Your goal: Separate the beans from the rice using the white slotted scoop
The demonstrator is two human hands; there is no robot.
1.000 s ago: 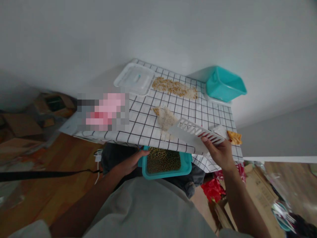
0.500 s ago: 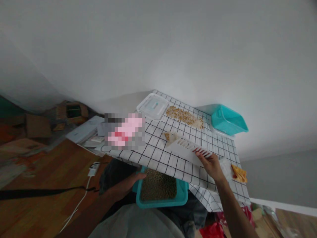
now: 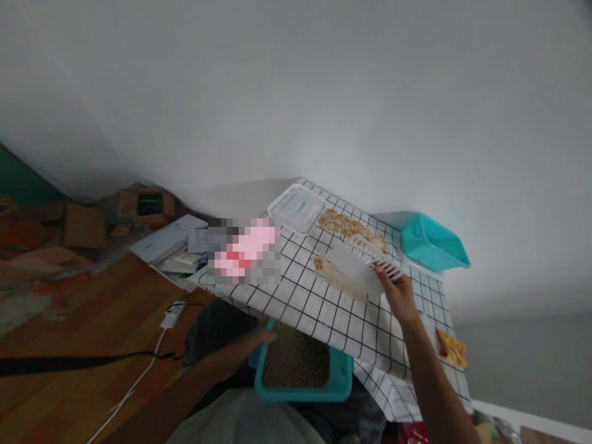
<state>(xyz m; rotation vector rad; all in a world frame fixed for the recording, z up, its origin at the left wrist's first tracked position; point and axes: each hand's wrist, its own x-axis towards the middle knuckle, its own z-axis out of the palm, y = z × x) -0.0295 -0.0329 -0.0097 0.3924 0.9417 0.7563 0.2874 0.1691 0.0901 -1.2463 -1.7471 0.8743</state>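
My right hand point(image 3: 396, 295) grips a flat white plastic panel with slots point(image 3: 354, 269) by its right end, thumb on top. The panel is held over the checked tablecloth point(image 3: 300, 302). Pale fine grains point(image 3: 340, 279) lie on the cloth along its near side, with a small yellowish clump at their left end. Beyond it spreads a strip of yellow and white grains point(image 3: 345, 223). My left hand point(image 3: 259, 338) is closed on the left rim of a teal tub point(image 3: 303, 394) on my lap. Brown pellets point(image 3: 296, 361) fill the tub, its far edge hidden under the table.
A clear plastic lid point(image 3: 296, 208) lies at the table's far left corner. A teal bin point(image 3: 435, 243) stands at the far right. A pink item point(image 3: 247, 250), pixelated, lies at the left edge. A yellow cloth-like piece point(image 3: 452, 348) is on the right; a power strip point(image 3: 172, 314) sits below left.
My right hand has moved the slotted panel away from me, toward the far grains, exposing the pale grains. The left hand still holds the tub. The view has shifted slightly.
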